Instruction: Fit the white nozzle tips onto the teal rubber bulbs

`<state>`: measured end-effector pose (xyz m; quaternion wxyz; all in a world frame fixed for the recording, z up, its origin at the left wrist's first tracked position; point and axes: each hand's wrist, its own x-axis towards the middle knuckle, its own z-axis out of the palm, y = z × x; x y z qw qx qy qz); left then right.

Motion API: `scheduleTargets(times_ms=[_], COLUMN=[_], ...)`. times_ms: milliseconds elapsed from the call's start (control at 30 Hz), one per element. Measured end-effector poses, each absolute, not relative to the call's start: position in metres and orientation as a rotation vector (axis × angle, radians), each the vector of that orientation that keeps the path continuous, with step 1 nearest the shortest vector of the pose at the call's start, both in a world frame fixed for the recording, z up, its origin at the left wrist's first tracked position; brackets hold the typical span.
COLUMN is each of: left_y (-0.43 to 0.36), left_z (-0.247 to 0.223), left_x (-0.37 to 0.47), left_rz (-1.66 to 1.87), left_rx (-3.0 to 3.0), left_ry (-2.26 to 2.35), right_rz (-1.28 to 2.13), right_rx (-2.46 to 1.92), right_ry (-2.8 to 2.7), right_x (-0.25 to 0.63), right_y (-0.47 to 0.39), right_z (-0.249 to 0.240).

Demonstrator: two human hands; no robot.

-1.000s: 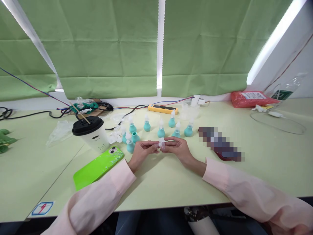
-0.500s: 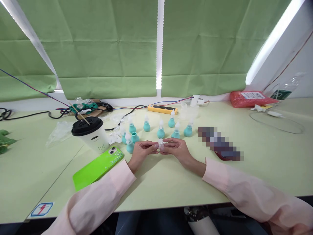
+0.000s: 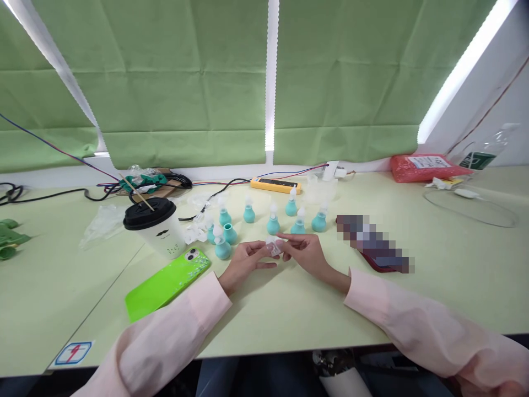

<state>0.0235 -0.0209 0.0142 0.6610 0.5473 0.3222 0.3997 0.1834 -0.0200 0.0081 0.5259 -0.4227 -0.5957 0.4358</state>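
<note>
A small clear plastic piece is pinched between my two hands above the table; its exact shape is partly covered by the fingers. My left hand grips it from the left with thumb and fingers. From the right, my right hand is closed on the same piece. Just beyond stand several teal squeeze bulbs with clear pointed tips, among them one bulb straight ahead and another beside my left hand. One teal bulb has an uncovered round opening at its top.
Left of my hands lie a bright green phone and a white paper cup with a black lid and stick. A yellow power strip lies behind the bulbs. A blurred-out item is on the right, a red package farther back.
The clear piece has tilted in my fingers and sits slightly lower. My left fingers have shifted around it, and my right index finger now stretches over its top.
</note>
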Motion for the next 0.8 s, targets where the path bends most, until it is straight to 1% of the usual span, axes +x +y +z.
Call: scheduleTargets(times_ms=[67,133,267,367,533,800], left_y=[-0.018,-0.015,-0.013,-0.015,-0.019,-0.020], left_z=[0.013,0.012,0.011,0.012,0.015,0.013], left_x=[0.022,0.021,0.018,0.018,0.017,0.020], left_rz=[0.959,1.000,1.006,0.975,0.778,0.660], left_rx=[1.182,1.141,1.147,1.148,1.052,0.944], left_ry=[0.799,0.855,0.852,0.773,0.572,0.469], right_rz=[0.896,0.669,0.156,-0.078,-0.196,-0.220], right_rx=[-1.061,-1.118,-1.287,-1.354,-1.374,-1.496], right_ry=[-1.449,-1.566,-2.002,-2.274,-2.469,-2.402], right_x=[0.189,0.195,0.199,0.196,0.195,0.195], right_y=[-0.012,-0.005,-0.002,-0.004,-0.004,-0.003], right_z=[0.007,0.006,0.001,-0.003,-0.005,-0.005])
